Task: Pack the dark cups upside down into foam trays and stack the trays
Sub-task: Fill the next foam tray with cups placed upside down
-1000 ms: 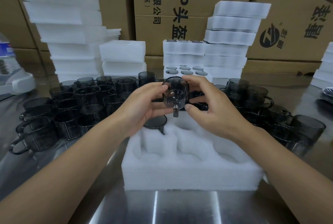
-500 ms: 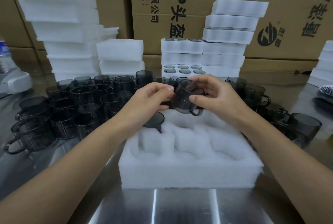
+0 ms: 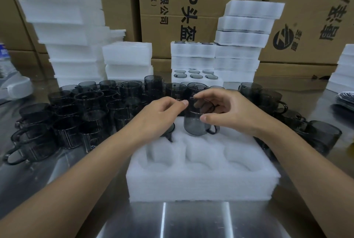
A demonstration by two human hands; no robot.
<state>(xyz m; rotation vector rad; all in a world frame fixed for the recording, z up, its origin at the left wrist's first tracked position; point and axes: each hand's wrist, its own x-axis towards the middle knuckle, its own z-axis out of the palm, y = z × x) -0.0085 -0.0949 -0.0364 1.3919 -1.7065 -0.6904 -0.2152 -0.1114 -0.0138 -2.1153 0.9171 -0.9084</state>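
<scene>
Head view: my right hand (image 3: 228, 111) grips the cup (image 3: 197, 124) over the back middle pocket of the tray (image 3: 201, 186), my left hand (image 3: 161, 115) pinching its top edge. Lowered crooked, its handle (image 3: 214, 130) could snag the pocket wall and the cup slip free.

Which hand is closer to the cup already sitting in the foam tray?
Left. The left hand is just over the seated cup; the right hand is to its right, gripping a second cup.

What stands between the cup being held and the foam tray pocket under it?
Nothing visible. The right hand holds the held cup just over the back-middle pocket of the foam tray. The seated cup occupies the back-left pocket beside it, under the left hand.
</scene>
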